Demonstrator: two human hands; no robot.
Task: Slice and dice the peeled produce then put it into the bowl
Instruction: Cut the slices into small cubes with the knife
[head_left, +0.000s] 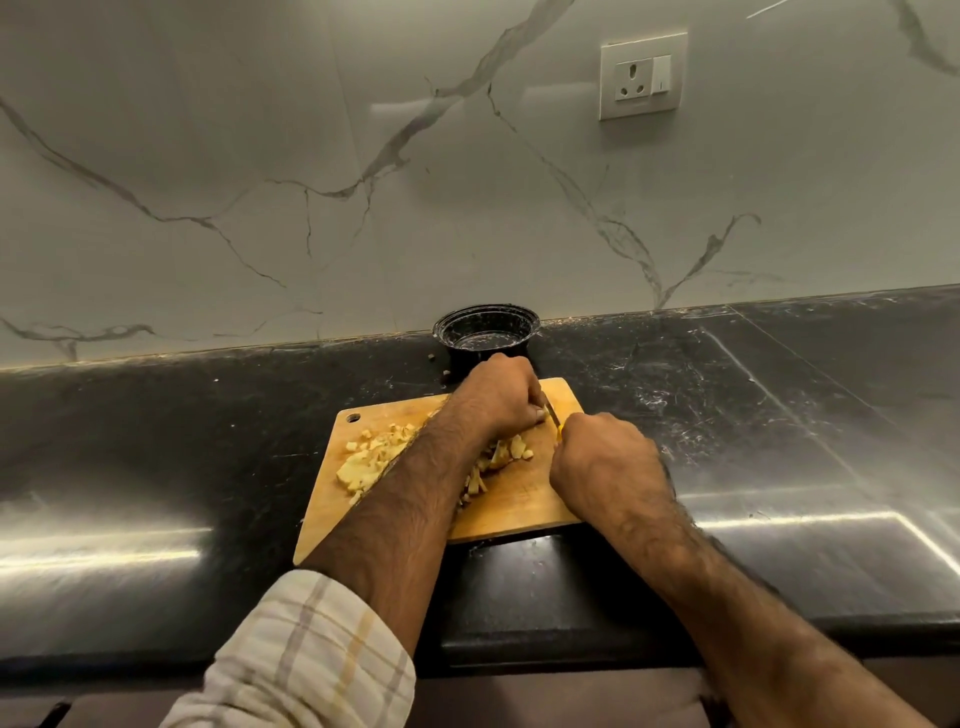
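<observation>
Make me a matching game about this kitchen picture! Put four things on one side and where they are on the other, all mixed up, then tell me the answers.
Things:
1. bowl
2. diced pieces
3. knife
4. wall socket

Places:
A. in the right hand
B. high up on the marble wall
C. on the wooden cutting board
D. on the black counter, behind the board, against the wall

Pairs: 1-D, 2-C, 3-A, 4-B
</observation>
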